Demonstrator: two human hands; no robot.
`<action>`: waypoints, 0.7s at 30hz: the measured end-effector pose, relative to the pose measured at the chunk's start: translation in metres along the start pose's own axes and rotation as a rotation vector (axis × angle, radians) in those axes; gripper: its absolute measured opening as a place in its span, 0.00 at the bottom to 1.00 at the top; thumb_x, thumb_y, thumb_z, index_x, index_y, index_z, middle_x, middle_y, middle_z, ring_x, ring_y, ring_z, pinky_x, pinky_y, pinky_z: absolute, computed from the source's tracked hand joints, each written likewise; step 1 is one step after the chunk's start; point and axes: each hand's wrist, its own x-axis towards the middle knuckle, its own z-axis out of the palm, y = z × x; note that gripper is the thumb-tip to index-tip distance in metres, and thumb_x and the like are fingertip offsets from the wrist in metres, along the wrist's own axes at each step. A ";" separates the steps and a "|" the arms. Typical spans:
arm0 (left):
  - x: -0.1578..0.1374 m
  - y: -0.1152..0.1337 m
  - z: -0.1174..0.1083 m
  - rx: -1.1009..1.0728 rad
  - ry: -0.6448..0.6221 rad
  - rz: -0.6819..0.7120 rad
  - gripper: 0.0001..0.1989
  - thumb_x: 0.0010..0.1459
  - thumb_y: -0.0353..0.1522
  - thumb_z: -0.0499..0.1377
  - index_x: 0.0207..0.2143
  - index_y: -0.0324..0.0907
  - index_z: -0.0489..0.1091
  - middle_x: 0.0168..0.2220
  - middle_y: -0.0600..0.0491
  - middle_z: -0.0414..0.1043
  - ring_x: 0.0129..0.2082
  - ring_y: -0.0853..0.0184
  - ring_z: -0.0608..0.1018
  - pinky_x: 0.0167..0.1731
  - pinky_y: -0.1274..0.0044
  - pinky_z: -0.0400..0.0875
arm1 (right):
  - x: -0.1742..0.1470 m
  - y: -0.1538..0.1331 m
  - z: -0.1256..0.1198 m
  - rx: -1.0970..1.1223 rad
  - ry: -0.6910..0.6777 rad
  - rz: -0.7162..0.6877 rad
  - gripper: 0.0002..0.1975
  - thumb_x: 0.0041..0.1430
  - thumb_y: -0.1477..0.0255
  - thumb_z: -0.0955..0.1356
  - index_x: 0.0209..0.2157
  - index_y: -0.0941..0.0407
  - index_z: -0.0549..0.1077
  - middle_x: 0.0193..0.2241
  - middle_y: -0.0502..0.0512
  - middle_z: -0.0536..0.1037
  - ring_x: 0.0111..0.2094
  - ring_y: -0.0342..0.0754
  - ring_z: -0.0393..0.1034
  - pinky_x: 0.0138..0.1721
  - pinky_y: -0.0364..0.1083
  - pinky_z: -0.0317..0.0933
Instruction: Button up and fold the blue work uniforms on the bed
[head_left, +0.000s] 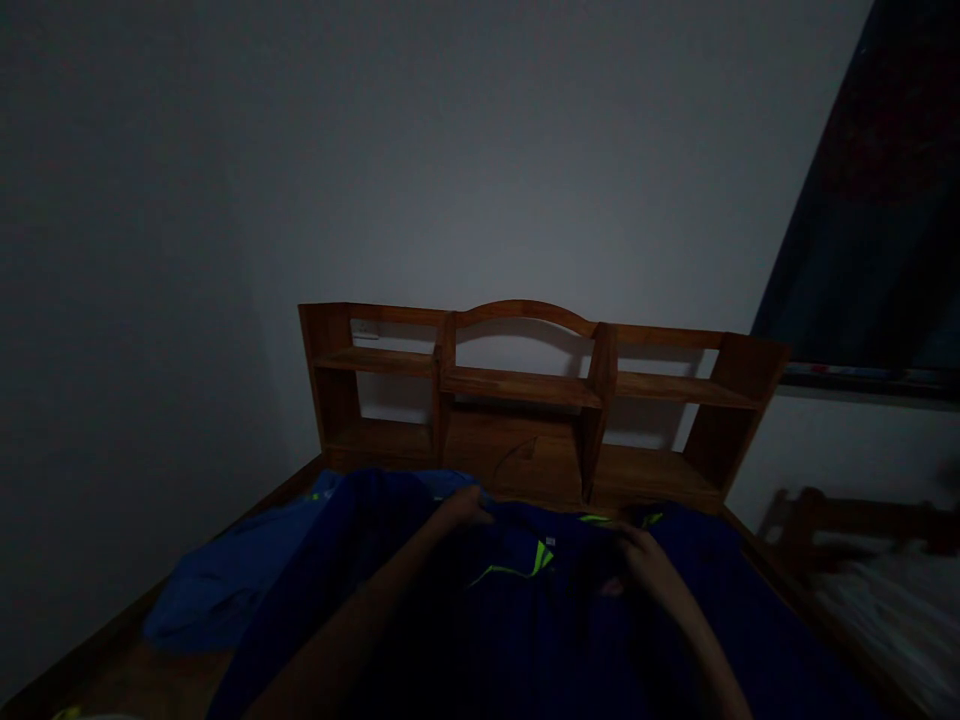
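Note:
Spread over the bed is a dark blue jacket (517, 630) with bright yellow-green trim and a small pale label at its neck. My left hand (461, 508) is closed on the fabric at the left of the neck opening. On the other side, my right hand (641, 555) grips the jacket near the right shoulder, fingers bent around the cloth. The lower part of the jacket fades into deep shadow. Beside it, on the left, lies a lighter blue garment (232, 570), crumpled and partly under the jacket.
Behind the bed stands a wooden headboard (525, 385) with open shelves, against a pale wall (465, 150). A dark window or panel (877, 200) is at the upper right. White cloth (900, 610) lies by another wooden piece (832, 515) at the right. The room is dim.

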 end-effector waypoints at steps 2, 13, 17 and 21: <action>0.022 0.004 -0.009 -0.020 -0.031 0.007 0.08 0.35 0.32 0.66 0.20 0.39 0.70 0.14 0.58 0.66 0.21 0.65 0.74 0.25 0.77 0.69 | 0.017 -0.017 -0.006 0.275 -0.010 0.048 0.17 0.49 0.68 0.62 0.41 0.58 0.71 0.31 0.58 0.78 0.26 0.53 0.75 0.28 0.52 0.69; 0.034 0.055 0.022 0.198 0.624 0.459 0.28 0.59 0.30 0.50 0.62 0.41 0.48 0.66 0.44 0.34 0.64 0.55 0.45 0.60 0.60 0.45 | 0.086 -0.027 0.067 -0.518 0.449 -0.733 0.29 0.61 0.67 0.58 0.62 0.57 0.48 0.61 0.59 0.52 0.61 0.53 0.46 0.60 0.57 0.47; 0.021 -0.005 0.070 0.427 0.404 0.509 0.23 0.61 0.32 0.49 0.59 0.43 0.56 0.65 0.46 0.42 0.63 0.56 0.49 0.59 0.60 0.48 | 0.096 0.033 0.079 -0.810 0.268 -0.732 0.19 0.61 0.70 0.58 0.52 0.55 0.66 0.52 0.60 0.66 0.53 0.55 0.59 0.54 0.56 0.55; 0.034 -0.044 0.085 0.491 0.401 0.399 0.25 0.61 0.38 0.49 0.60 0.46 0.52 0.63 0.47 0.47 0.63 0.54 0.51 0.58 0.57 0.48 | 0.111 0.049 0.077 -0.912 0.368 -0.617 0.21 0.60 0.69 0.59 0.55 0.55 0.64 0.55 0.61 0.62 0.57 0.58 0.53 0.57 0.60 0.48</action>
